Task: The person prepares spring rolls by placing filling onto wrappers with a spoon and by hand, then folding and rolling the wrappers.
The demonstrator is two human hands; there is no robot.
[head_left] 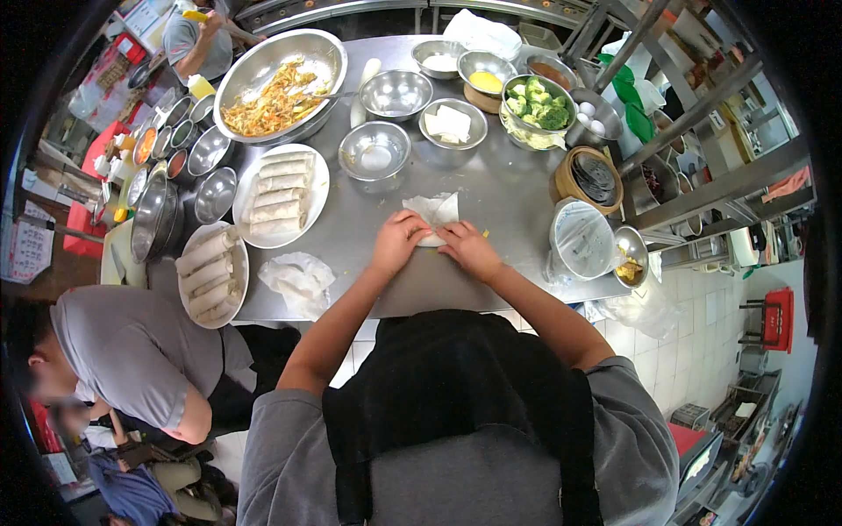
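Observation:
A pale spring roll wrapper [436, 207] lies on the steel table in front of me, its far corner loose and its near part folded over. My left hand [401, 241] has its fingers closed on the left end of the fold. On the right end, my right hand [469, 252] presses with bent fingers. Any filling inside the fold is hidden. To the left, several finished spring rolls [281, 189] lie side by side on a white oval plate [321, 186]. More rolls [209, 272] fill a second plate [242, 285] nearer me.
A crumpled white cloth or wrapper pile [298, 282] sits left of my arm. A large bowl of shredded filling [281, 96] stands at the back left. Steel bowls [374, 151], broccoli [537, 103], a bamboo steamer [561, 181] and a bag-lined tub [582, 241] surround the work spot. A co-worker [132, 359] is at left.

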